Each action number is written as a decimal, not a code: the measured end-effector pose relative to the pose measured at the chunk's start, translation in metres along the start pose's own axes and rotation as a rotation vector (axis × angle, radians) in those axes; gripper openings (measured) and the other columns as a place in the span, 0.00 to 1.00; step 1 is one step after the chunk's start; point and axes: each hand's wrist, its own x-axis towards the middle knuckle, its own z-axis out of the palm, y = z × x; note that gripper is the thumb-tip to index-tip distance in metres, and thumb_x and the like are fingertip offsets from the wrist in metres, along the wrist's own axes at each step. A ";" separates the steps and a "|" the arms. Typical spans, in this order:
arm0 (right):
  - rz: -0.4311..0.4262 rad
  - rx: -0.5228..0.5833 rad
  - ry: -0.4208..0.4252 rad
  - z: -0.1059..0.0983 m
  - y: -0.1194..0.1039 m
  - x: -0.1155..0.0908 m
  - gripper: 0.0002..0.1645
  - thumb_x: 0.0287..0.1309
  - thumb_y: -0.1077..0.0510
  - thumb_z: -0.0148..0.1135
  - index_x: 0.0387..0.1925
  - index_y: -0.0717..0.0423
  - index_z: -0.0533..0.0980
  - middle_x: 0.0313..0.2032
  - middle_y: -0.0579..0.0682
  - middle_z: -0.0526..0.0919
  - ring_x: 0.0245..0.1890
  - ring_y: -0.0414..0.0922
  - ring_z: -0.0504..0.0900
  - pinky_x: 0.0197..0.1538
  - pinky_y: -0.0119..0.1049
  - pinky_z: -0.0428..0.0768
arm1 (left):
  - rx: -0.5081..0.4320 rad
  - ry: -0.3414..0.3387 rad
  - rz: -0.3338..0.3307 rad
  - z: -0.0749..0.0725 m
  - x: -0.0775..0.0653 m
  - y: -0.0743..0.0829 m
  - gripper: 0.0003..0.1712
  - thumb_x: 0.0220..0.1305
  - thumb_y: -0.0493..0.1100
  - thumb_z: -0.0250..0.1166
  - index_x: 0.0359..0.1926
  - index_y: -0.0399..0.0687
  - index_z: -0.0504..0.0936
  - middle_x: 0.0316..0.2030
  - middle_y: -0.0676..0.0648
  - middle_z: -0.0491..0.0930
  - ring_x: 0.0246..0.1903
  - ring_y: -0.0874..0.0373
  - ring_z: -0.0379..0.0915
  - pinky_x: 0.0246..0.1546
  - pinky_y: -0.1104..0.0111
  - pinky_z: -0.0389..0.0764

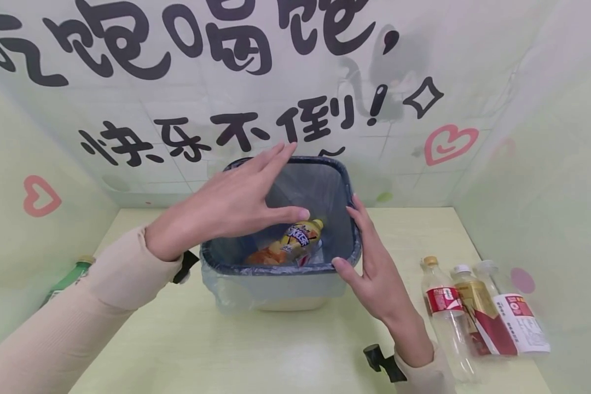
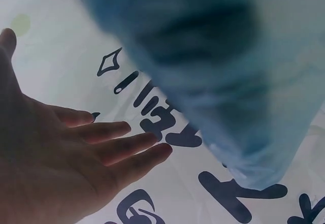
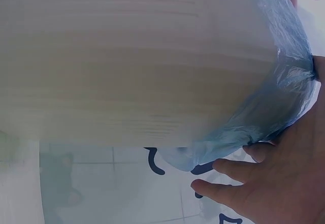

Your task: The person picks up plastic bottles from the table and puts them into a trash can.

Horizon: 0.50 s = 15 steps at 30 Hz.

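Note:
A dark-rimmed trash bin (image 1: pixel 280 269) with a translucent bluish liner bag (image 1: pixel 276 287) stands on the table near the back wall. Inside it lies a drink bottle (image 1: pixel 299 236) with a yellow cap and a yellow label. My left hand (image 1: pixel 226 200) is over the bin's left side, fingers extended, thumb apart, nothing held. The left wrist view shows its palm (image 2: pixel 76 158) beside the blurred bag. My right hand (image 1: pixel 376 268) rests against the bin's front right corner, thumb at the front rim, straightish fingers along the right side. In the right wrist view its fingers (image 3: pixel 233 170) lie beside the bag.
At the right of the table lie three plastic bottles: one with a red label (image 1: pixel 445 299), one with a gold and red label (image 1: pixel 485 314), one with a white label (image 1: pixel 524 323). A green bottle (image 1: pixel 76 276) is partly hidden behind the left forearm. Printed wall panels (image 1: pixel 413 175) enclose the table.

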 end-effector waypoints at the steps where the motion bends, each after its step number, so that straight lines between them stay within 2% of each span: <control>1: 0.000 0.002 0.000 0.000 0.000 0.000 0.44 0.66 0.48 0.59 0.77 0.50 0.52 0.78 0.41 0.44 0.77 0.44 0.45 0.71 0.60 0.53 | 0.001 -0.002 0.001 0.000 0.000 -0.001 0.63 0.53 0.84 0.52 0.79 0.67 0.33 0.79 0.51 0.39 0.76 0.50 0.42 0.65 0.41 0.61; 5: 0.001 0.016 0.002 0.000 -0.001 0.000 0.45 0.64 0.53 0.61 0.77 0.49 0.52 0.78 0.41 0.44 0.77 0.44 0.45 0.72 0.58 0.53 | 0.007 -0.002 0.010 0.000 -0.002 -0.003 0.62 0.55 0.83 0.51 0.79 0.65 0.34 0.79 0.50 0.40 0.76 0.48 0.41 0.67 0.43 0.58; 11: -0.012 0.033 0.002 0.000 -0.001 0.001 0.45 0.64 0.53 0.62 0.77 0.49 0.53 0.78 0.42 0.45 0.77 0.45 0.46 0.73 0.53 0.53 | 0.009 0.000 0.001 -0.001 -0.004 -0.007 0.61 0.55 0.82 0.53 0.80 0.64 0.37 0.79 0.48 0.41 0.76 0.46 0.42 0.68 0.42 0.56; 15: -0.008 0.023 0.000 0.000 -0.001 0.001 0.45 0.64 0.53 0.61 0.77 0.48 0.53 0.78 0.42 0.45 0.77 0.45 0.47 0.73 0.54 0.53 | 0.011 0.006 -0.007 -0.001 -0.006 -0.011 0.60 0.56 0.82 0.52 0.80 0.65 0.39 0.79 0.47 0.41 0.76 0.45 0.43 0.67 0.41 0.57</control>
